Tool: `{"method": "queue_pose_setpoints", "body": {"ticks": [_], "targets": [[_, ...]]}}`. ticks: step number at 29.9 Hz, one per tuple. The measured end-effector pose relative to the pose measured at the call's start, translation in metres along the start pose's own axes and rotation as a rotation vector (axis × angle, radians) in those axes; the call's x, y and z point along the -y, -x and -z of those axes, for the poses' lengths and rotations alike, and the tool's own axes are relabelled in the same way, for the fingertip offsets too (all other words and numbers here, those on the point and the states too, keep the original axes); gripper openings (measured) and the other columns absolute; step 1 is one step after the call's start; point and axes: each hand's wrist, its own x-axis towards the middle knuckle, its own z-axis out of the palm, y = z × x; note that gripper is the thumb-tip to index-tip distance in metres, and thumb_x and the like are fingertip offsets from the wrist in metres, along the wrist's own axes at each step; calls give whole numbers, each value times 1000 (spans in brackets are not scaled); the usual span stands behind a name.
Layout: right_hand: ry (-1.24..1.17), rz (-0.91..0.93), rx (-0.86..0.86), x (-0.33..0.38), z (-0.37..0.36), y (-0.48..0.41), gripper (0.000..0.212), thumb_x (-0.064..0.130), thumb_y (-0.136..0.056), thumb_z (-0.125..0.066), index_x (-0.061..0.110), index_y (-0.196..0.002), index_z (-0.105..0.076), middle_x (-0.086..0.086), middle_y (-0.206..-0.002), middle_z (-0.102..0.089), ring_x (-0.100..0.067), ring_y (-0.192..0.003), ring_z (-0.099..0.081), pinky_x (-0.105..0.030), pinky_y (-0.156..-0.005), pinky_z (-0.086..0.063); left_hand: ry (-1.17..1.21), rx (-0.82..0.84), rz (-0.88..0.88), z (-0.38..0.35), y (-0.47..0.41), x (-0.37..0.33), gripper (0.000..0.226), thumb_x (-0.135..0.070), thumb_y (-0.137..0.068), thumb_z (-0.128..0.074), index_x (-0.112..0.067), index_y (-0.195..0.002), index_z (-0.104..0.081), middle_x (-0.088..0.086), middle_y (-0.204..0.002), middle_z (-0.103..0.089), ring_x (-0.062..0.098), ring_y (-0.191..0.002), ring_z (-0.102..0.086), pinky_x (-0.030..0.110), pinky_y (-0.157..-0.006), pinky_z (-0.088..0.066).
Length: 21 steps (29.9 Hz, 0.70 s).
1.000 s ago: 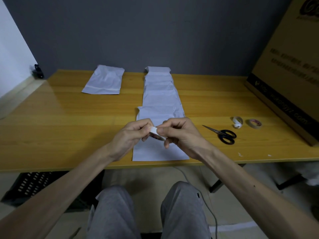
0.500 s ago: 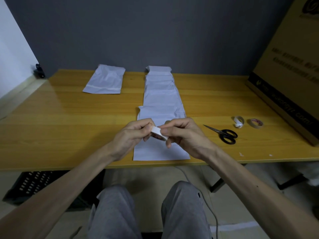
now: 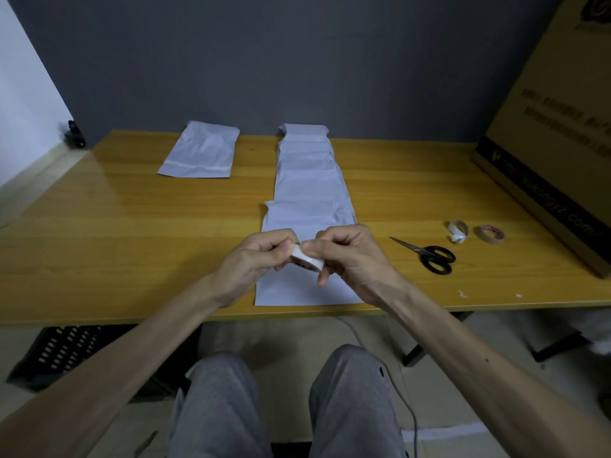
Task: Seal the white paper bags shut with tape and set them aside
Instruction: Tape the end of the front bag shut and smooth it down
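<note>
Both hands are raised just above the near edge of the wooden table (image 3: 132, 246), together on one small white tape roll (image 3: 306, 261). The left hand (image 3: 259, 259) has its fingers curled and pinches the roll's left side. The right hand (image 3: 352, 256) is also curled, with thumb and forefinger pinching the roll's top edge. Judged step: finding and lifting the free end of the tape. To do it well, hold the roll steady in one hand, pick the end up with a nail of the other, draw the strip straight so it does not fold onto itself, and take enough to span a bag's mouth. The black-handled scissors (image 3: 428, 256) lie closed near the right hand, ready for the cut. Directly under the hands lies the nearest white paper bag (image 3: 294, 294), the front of an overlapping row of bags (image 3: 307, 180) that runs toward the grey wall. One separate bag (image 3: 200, 153) lies well apart at the far left, probably already set aside. Two more tape rolls (image 3: 458, 231) (image 3: 490, 233) sit beyond the scissors, beside a large cardboard box (image 3: 555, 133). A black crate (image 3: 62, 352) stands under the table.
</note>
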Motion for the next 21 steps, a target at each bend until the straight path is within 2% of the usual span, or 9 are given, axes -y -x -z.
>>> {"method": "queue_pose_setpoints", "body": {"ticks": [2,5,11,16,21], "targets": [[12,1,-2,1,0,0,16,9,-72,-70,1,-59,-66,-4,-53,-55,-15,-49,-53,-22,-41,-48,2,-2,8,-1,0,1,49,-36,-90,-49,11,-80,-45,16,-73,-31,15,-69,-32,26,-65,-29],[9,-3,0,0,0,0,15,10,-73,-69,1,-61,-67,-4,-56,-58,-14,-52,-56,-23,-44,-50,18,-14,28,0,-2,1,38,-26,-92,-46,11,-81,-46,11,-75,-34,13,-70,-33,25,-66,-30],[-119,-59,70,1,5,0,11,-5,-76,-63,-6,-80,-73,-11,-70,-67,-19,-64,-63,-24,-52,-54,61,-35,16,1,-1,-4,25,-22,-92,-42,-3,-79,-50,11,-74,-34,13,-69,-34,21,-65,-32],[-70,-51,41,0,2,-1,20,-10,-82,-59,-1,-72,-74,-8,-66,-65,-17,-61,-61,-22,-48,-52,51,-37,30,0,1,-3,25,-24,-92,-43,-3,-78,-49,10,-74,-34,12,-68,-35,22,-65,-31],[-80,-54,28,0,-1,1,16,-8,-79,-62,-2,-68,-71,-6,-60,-62,-15,-57,-60,-22,-46,-52,-20,-5,12,1,3,-6,36,-39,-87,-49,-5,-76,-48,11,-71,-33,14,-68,-33,28,-66,-27]]}}
